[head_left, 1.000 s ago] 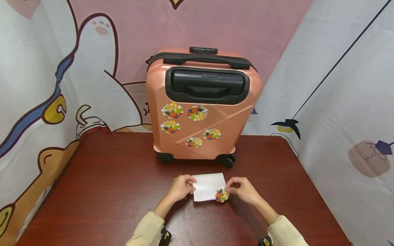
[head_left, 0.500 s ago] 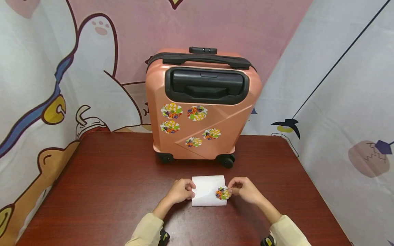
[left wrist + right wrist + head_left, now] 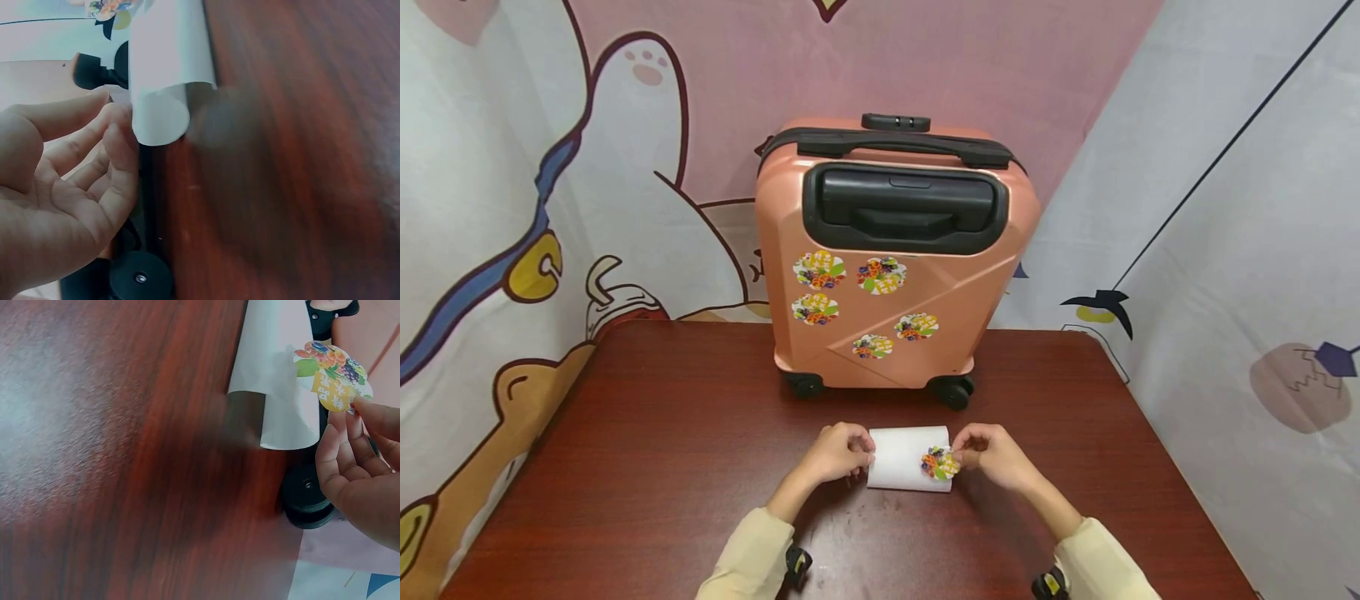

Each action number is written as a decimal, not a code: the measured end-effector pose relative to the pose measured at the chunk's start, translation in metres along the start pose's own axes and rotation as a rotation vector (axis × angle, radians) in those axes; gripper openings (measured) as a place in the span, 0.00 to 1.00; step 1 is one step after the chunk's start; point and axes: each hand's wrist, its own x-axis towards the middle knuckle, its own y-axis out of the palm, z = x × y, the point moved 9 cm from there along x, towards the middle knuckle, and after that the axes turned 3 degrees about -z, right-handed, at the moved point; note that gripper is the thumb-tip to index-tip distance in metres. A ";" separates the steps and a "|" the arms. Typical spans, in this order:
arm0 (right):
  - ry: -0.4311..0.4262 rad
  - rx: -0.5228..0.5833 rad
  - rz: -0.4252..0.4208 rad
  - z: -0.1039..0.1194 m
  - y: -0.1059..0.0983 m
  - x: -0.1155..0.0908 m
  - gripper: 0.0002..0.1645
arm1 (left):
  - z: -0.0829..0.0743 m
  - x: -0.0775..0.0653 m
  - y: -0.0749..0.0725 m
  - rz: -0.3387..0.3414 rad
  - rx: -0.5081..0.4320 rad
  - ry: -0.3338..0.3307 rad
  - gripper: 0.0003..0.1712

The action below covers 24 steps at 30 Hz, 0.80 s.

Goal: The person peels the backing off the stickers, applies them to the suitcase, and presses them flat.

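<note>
A curled sheet of white paper (image 3: 898,458) is in front of the suitcase, its lower edge bent under. At its left edge, my left hand (image 3: 841,452) pinches the paper; in the left wrist view the curled fingers (image 3: 119,147) meet the paper's side. My right hand (image 3: 996,457) pinches the edge of a round fruit-print sticker (image 3: 334,375) between thumb and fingertips. The sticker overlaps the paper's right end; whether it still clings there I cannot tell. Behind stands an upright pink suitcase (image 3: 940,292) with several similar stickers (image 3: 818,271) on its front.
The suitcase stands on black wheels (image 3: 953,392) toward the back of a reddish-brown wooden table (image 3: 662,467). Its black handle recess (image 3: 906,208) faces me. A printed cloth backdrop (image 3: 1187,250) hangs around the table's back and sides.
The paper has curled, its lower edge bending under and then rising slightly. Both hands shifted a little, first down and then up, with the sticker still in my right fingers.
</note>
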 end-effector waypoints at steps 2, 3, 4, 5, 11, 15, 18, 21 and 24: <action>-0.002 0.006 -0.006 0.003 0.000 0.002 0.02 | -0.006 0.002 -0.002 -0.014 0.017 0.032 0.02; -0.004 0.007 -0.009 0.005 0.001 0.003 0.02 | -0.009 0.002 -0.003 -0.021 0.026 0.049 0.02; -0.004 0.009 -0.011 0.006 0.001 0.004 0.03 | -0.012 0.003 -0.004 -0.029 0.032 0.062 0.02; -0.004 0.009 -0.013 0.008 0.002 0.005 0.03 | -0.014 0.004 -0.005 -0.036 0.036 0.073 0.02; 0.011 0.046 -0.007 0.014 0.008 0.014 0.02 | -0.020 0.007 -0.006 -0.053 0.060 0.089 0.02; -0.002 0.052 -0.014 0.027 0.011 0.016 0.02 | -0.023 0.009 -0.004 -0.055 0.074 0.109 0.02; -0.016 0.050 -0.014 0.042 0.013 0.015 0.03 | -0.024 0.010 -0.002 -0.064 0.068 0.117 0.02; -0.020 0.040 -0.008 0.054 0.015 0.014 0.03 | -0.025 0.010 0.001 -0.074 0.056 0.126 0.02; -0.016 0.026 -0.008 0.060 0.017 0.015 0.03 | -0.025 0.010 0.003 -0.091 0.052 0.135 0.02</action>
